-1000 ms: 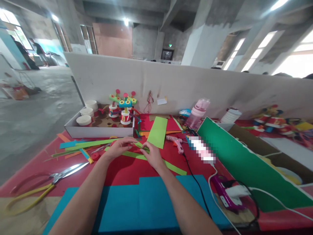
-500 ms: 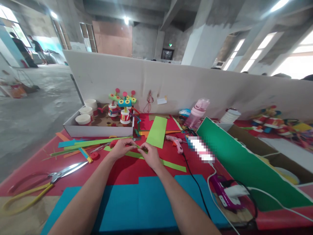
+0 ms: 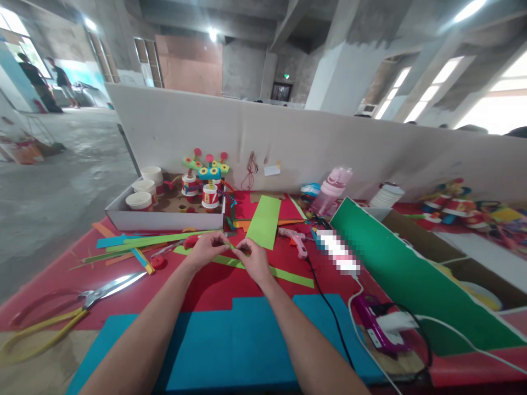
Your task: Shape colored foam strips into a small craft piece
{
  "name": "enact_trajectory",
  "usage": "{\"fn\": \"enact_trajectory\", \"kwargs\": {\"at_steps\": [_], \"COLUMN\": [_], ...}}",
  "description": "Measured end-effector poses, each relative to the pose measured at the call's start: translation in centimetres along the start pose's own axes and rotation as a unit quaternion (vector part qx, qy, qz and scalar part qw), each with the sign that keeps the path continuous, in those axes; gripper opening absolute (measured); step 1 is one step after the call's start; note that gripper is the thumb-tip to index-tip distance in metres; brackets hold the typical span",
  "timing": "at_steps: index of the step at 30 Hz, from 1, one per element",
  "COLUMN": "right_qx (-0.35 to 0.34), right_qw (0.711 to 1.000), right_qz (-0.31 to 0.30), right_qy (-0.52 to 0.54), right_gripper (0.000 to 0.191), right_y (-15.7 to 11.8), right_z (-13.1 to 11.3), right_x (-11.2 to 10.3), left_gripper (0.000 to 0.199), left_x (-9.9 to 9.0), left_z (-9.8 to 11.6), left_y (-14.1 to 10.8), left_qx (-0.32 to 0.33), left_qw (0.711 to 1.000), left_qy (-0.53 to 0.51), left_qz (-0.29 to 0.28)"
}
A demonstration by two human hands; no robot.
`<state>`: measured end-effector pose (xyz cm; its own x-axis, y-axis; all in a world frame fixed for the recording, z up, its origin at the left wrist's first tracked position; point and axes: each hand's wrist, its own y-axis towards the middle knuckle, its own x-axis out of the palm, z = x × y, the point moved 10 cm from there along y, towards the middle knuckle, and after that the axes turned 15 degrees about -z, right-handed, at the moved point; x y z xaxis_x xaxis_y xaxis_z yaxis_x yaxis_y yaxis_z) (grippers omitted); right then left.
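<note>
Paper strip (image 3: 232, 247), narrow and light green, was gripped in a closed pinch by both the left hand (image 3: 207, 250) and the right hand (image 3: 256, 262), over the red tabletop (image 3: 209, 288), near a long flat light-green paper band (image 3: 291, 276).

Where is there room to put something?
Red tabletop shows bare between left forearm and right forearm, from blue paper to the nearest green strip; also between scissors and left forearm. It's crowded where paper strips lie before the white box.
</note>
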<state>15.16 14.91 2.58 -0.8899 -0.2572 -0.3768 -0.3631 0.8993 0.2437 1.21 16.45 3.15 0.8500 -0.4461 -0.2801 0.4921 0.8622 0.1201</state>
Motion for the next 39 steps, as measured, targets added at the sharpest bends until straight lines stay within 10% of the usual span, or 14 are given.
{"fn": "enact_trajectory", "kwargs": {"at_steps": [39], "right_qx": [0.044], "right_qw": [0.990], "right_qz": [-0.006], "right_qy": [0.137], "right_gripper": [0.023], "right_y": [0.2], "right_z": [2.0], "right_x": [1.1], "left_gripper": [0.030], "left_x": [-0.2], "left_z": [0.2], "left_y": [-0.1], "left_qx": [0.009], "left_qw": [0.999], "left_qy": [-0.012], "left_qz": [0.044]}}
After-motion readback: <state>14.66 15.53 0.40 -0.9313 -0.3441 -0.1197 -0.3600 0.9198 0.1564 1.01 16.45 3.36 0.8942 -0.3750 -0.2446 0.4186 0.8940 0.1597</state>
